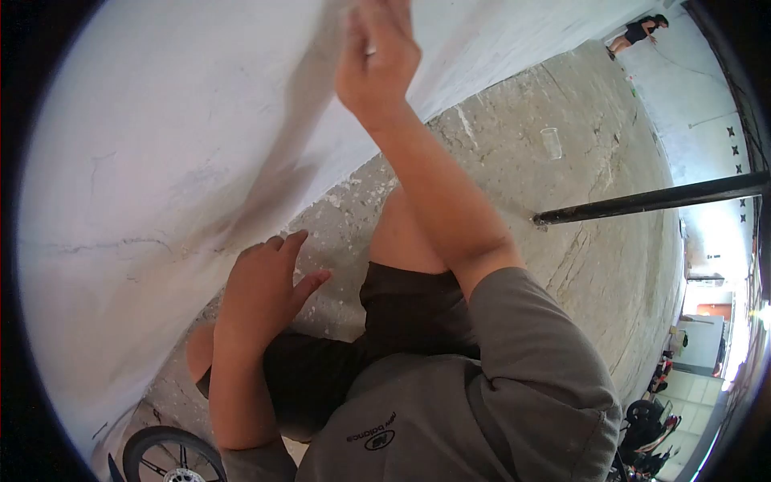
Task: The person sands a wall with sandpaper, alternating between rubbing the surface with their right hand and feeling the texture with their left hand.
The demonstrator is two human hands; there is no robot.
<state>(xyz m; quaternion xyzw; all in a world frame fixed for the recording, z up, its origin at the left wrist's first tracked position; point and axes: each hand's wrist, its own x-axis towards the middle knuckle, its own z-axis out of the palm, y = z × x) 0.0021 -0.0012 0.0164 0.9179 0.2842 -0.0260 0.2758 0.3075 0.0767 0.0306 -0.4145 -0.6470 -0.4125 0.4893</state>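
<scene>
My right hand is raised in front of the white wall, near the top edge of the view. Its fingers are bent and pressed together, with a small pale gap near the thumb; what they hold, if anything, I cannot make out. Lower down, my left hand is held over my leg, close to the base of the wall. Its thumb stands apart from the fingers and nothing is in it. Shadows of an arm fall across the wall beside my hands. A thin crack runs along the plaster.
A black pole meets the rough concrete floor on my right. A clear plastic cup lies farther off. Another person stands at the far upper right. A spoked wheel is at lower left, with motorcycles at lower right.
</scene>
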